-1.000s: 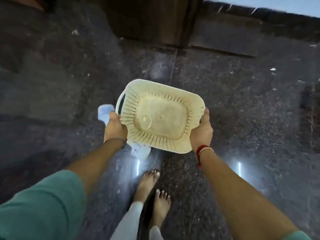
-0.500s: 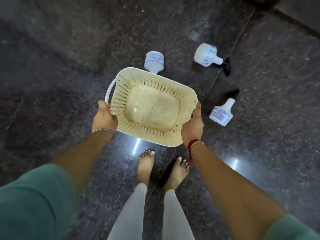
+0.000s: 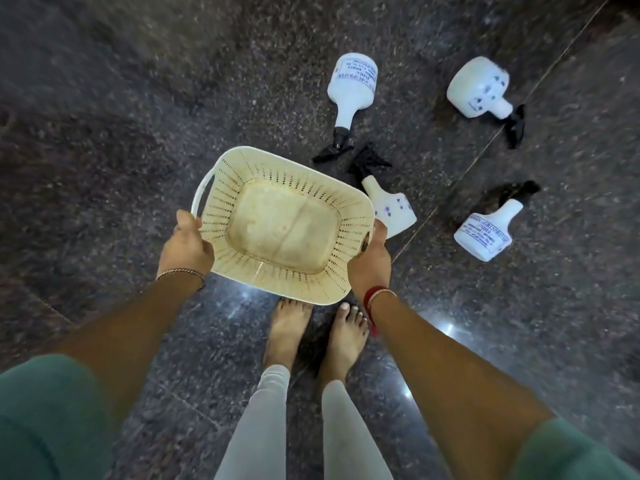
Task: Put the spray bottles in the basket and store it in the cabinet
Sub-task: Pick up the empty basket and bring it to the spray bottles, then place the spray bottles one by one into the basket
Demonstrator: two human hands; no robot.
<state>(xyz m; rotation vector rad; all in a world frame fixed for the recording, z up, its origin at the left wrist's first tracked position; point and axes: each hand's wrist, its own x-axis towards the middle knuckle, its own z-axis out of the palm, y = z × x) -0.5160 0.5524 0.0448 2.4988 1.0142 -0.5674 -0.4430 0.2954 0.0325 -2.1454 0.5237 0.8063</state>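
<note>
On the floor [image 3: 121, 133]: dark polished stone under your bare feet [image 3: 287, 327].
Basket [image 3: 284, 226]: empty, cream, held above the floor.
Bottles: four white sprayers lying on the floor, far [image 3: 353, 84], far right [image 3: 479, 86], right [image 3: 485, 233], one touching-close beside the basket [image 3: 391, 206].
Left hand [image 3: 185, 245]: clasps the basket's left rim.
Right hand [image 3: 370, 265]: clasps its right rim.

Both hands hold an empty cream basket [image 3: 282, 225] above the dark stone floor [image 3: 138, 98]: left hand [image 3: 185, 245] on its left rim, right hand [image 3: 370, 263] on its right. Four white spray bottles lie beyond the right hand, the nearest [image 3: 391, 207] just past its thumb, the others [image 3: 353, 86] [image 3: 479, 88] [image 3: 485, 232] farther out
</note>
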